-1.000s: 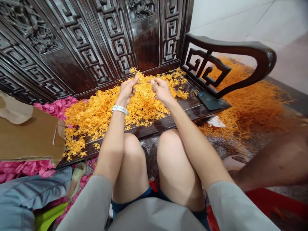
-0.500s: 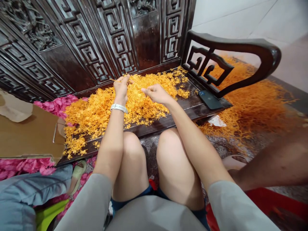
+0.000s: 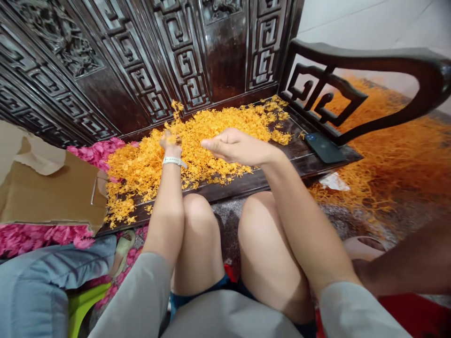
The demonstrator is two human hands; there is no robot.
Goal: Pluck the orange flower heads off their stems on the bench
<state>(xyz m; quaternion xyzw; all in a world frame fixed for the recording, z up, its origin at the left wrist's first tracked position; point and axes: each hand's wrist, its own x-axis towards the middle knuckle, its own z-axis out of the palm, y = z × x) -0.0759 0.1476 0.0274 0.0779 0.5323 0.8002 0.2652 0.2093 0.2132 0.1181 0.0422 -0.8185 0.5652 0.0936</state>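
Note:
Smeared by motion, my left hand is over the left-middle part of a heap of orange artificial flowers. A few orange blossoms show just above its blurred fingers; whether it grips them is unclear. My right hand hovers over the heap's middle, thumb and fingers held together and pointing left. Anything pinched at its fingertips is too small or hidden to name. The heap is spread along a dark wooden bench seat.
A carved backrest rises behind, with an armrest at right. A phone lies near the seat's right end. Orange stems are piled beyond. Pink petals and a cardboard box are at left. Another person's jeans-clad leg is lower left.
The orange stem stretched between my hands is no longer visible. My left hand has dropped lower, with orange blossoms now showing above it. The view has shifted slightly left.

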